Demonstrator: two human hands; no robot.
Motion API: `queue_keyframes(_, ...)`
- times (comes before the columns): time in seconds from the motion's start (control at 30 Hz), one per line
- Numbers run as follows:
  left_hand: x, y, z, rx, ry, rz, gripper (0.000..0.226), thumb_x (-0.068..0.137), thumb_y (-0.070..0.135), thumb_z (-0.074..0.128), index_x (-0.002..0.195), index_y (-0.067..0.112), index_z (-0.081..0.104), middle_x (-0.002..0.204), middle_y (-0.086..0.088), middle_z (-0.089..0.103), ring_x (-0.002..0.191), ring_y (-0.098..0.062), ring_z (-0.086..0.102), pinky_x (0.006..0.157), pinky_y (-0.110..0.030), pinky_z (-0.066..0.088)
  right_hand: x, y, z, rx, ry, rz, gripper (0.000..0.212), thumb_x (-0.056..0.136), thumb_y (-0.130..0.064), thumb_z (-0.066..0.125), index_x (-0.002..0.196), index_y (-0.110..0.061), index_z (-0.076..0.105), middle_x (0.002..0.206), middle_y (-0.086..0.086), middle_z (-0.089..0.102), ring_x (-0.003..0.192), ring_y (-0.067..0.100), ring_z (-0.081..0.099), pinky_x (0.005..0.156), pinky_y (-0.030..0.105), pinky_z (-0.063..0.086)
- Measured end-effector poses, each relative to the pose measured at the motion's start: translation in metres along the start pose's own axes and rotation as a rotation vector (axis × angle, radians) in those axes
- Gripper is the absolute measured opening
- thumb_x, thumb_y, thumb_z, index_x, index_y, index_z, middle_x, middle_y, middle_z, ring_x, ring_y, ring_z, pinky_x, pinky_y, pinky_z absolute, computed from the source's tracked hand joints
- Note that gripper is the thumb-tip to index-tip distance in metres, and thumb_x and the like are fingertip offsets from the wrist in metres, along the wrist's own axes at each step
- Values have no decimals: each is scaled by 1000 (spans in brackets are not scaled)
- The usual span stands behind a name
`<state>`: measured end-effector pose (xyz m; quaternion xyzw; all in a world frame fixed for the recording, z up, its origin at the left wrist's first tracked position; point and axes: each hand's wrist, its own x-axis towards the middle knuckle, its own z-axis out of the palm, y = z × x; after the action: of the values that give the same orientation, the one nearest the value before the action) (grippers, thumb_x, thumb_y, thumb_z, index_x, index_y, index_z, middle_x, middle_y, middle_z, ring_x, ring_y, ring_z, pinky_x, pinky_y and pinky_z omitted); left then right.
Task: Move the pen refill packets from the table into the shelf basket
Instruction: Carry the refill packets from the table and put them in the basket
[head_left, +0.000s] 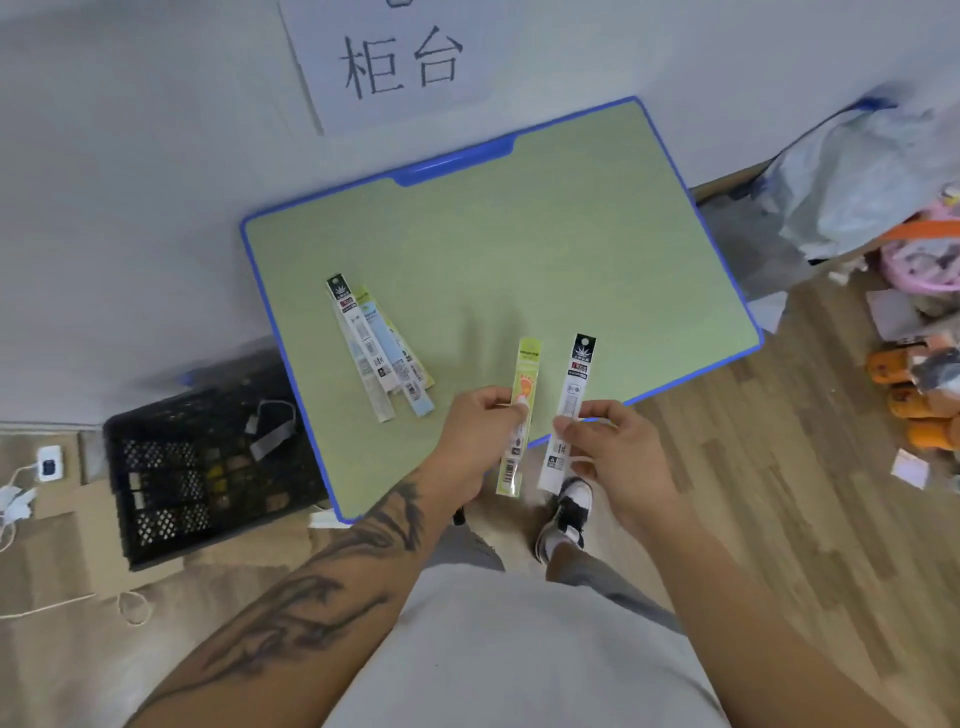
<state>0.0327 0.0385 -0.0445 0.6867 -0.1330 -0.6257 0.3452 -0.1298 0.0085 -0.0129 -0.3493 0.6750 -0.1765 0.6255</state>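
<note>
My left hand (475, 441) pinches a yellow-green pen refill packet (524, 379) near its middle, above the near edge of the green table (519, 249). My right hand (618, 457) pinches a white packet with a black top (574, 384) beside it. Both packets are lifted off the table and stand roughly upright. A fanned pile of several refill packets (382, 348) lies on the table's left part, apart from both hands. No shelf basket is identifiable in view.
A black plastic crate (171, 478) stands on the floor left of the table. A paper sign (400, 57) hangs on the wall behind. Bags and orange toys (914, 395) crowd the floor at the right. A power strip with cables (49, 467) lies far left.
</note>
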Motion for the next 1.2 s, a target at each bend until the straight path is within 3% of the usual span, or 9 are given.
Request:
queue_keyframes(0.07,-6,2,29,39,-47,29,14,96,15,69,85,19,78,83,-5,71,78,-22,63,77,-43,60,-7,7,-26,42,24,-5,22,87,-19,83,102,-9,70,81,3,76,67,13,63,68,31,50)
queue_keyframes(0.17,-19,9,75,105,-98,80,13,97,11,68,91,17,77,77,0,71,71,-19,62,56,-22,47,-15,17,-71,146,58,-24,13,89,-16,81,94,-10,71,79,4,75,60,11,59,62,27,46)
queue_keyframes(0.3,-43,15,154,207,-184,139,13,97,9,66,98,14,78,91,-9,76,88,-29,72,85,-43,58,-28,30,-149,310,93,-83,18,90,-19,80,94,-5,69,86,15,76,68,23,64,67,34,52)
queue_keyframes(0.37,-58,13,203,265,-209,149,14,97,9,66,100,14,79,101,-14,78,99,-37,74,98,-55,57,-39,39,-195,404,104,-101,17,93,-19,77,93,-4,68,87,18,75,68,25,66,59,31,53)
queue_keyframes(0.53,-91,1,339,336,-299,155,15,101,7,62,107,12,75,107,-17,77,106,-41,72,98,-60,55,-66,61,-317,557,185,-172,24,96,-17,74,95,6,66,94,30,73,71,28,68,56,32,56)
queue_keyframes(0.63,-112,-10,411,377,-358,149,14,101,11,63,109,14,74,107,-13,78,106,-38,73,99,-59,55,-84,81,-387,576,278,-215,17,95,-18,75,84,-7,68,84,19,73,69,24,66,64,37,57)
queue_keyframes(0.73,-130,-21,473,437,-438,164,16,102,11,62,114,12,73,108,-11,78,105,-35,74,97,-54,58,-97,106,-447,631,380,-230,20,94,-18,76,77,-12,66,73,7,69,63,19,60,62,33,52)
queue_keyframes(0.9,-148,-34,558,542,-554,161,18,101,11,65,117,11,72,110,-11,78,101,-30,76,89,-45,62,-109,144,-513,765,496,-189,22,93,-18,77,77,-11,65,73,8,65,63,19,57,62,31,52)
queue_keyframes(1.2,-124,-49,712,759,-696,81,15,99,15,68,114,15,73,108,-9,78,101,-31,76,97,-56,57,-86,169,-621,958,707,-80,19,94,-17,76,82,-6,66,74,10,66,56,15,61,51,23,51)
